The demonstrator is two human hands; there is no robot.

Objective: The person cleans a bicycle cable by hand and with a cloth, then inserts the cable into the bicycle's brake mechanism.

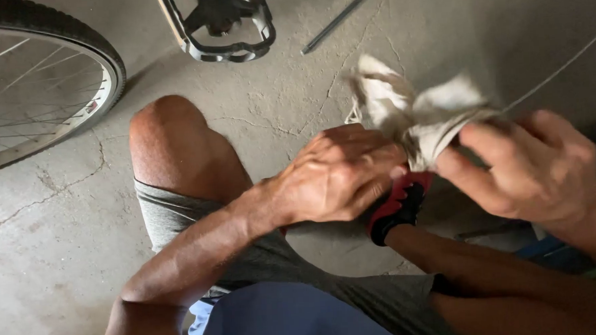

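My left hand [335,176] is closed around something red and black [400,206], seemingly a tool handle, whose end sticks out below my fingers. My right hand [529,167] pinches a crumpled off-white rag [419,112] that is bunched around the top of that object, just above my left hand. A thin wire or cable [562,69] runs from the rag up toward the right edge. What the rag wraps is hidden.
A bicycle wheel [46,78] with spokes lies at the upper left on the cracked concrete floor [60,251]. A black pedal [228,23] sits at the top centre, with a thin metal rod [341,15] beside it. My bare knee [169,139] is raised below the pedal.
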